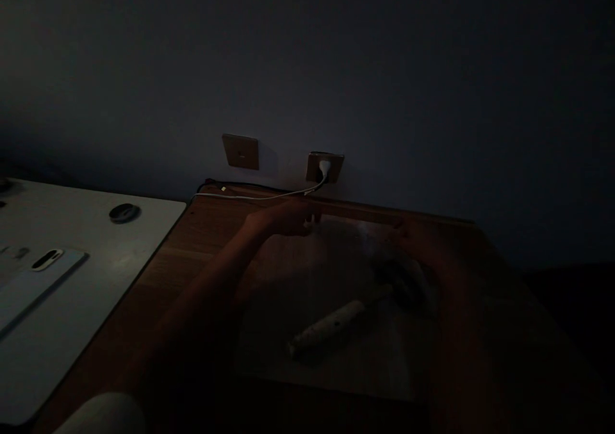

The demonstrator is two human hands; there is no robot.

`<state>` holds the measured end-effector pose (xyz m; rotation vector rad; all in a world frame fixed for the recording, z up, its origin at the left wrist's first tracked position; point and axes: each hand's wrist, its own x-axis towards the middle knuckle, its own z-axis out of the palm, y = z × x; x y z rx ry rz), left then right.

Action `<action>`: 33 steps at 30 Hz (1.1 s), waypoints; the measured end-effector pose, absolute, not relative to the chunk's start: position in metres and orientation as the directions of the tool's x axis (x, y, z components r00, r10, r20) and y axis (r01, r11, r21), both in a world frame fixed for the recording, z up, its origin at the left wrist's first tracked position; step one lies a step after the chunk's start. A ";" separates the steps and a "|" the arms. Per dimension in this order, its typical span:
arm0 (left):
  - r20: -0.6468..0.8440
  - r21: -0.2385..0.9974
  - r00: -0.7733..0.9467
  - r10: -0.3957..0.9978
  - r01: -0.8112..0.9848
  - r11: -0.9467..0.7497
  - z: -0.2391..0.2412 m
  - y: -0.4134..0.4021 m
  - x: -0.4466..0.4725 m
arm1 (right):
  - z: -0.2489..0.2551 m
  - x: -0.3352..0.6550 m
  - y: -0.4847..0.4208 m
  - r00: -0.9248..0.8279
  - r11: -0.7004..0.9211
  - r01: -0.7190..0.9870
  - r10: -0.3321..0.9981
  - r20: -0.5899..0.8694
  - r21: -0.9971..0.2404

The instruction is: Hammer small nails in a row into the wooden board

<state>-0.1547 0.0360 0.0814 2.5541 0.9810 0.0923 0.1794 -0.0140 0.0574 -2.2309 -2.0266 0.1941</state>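
On the dim wood table [189, 235], left hand [291, 219] and right hand [410, 237] are at a flat, four-sided sheet [312, 274], grip unclear.

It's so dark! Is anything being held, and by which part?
I can't tell: left hand and right hand are near the far edge of the pale sheet.

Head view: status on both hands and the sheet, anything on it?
Left hand at far edge of sheet; right hand near its far right corner. Grips too dark to tell. White-handled tool, dark object on sheet.
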 end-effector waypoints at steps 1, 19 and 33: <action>-0.087 0.380 0.749 0.657 0.635 -0.673 0.078 0.037 -0.156 | 0.054 0.182 -0.014 0.093 -0.099 0.978 0.995 -0.038 -0.183; -0.014 0.327 0.712 0.702 0.667 -0.670 0.058 0.044 -0.163 | 0.052 0.166 -0.014 -0.074 0.044 0.959 0.993 -0.094 -0.281; -0.054 0.302 0.765 0.642 0.625 -0.720 0.059 0.029 -0.146 | 0.042 0.149 -0.010 -0.110 0.077 0.950 0.990 -0.093 -0.304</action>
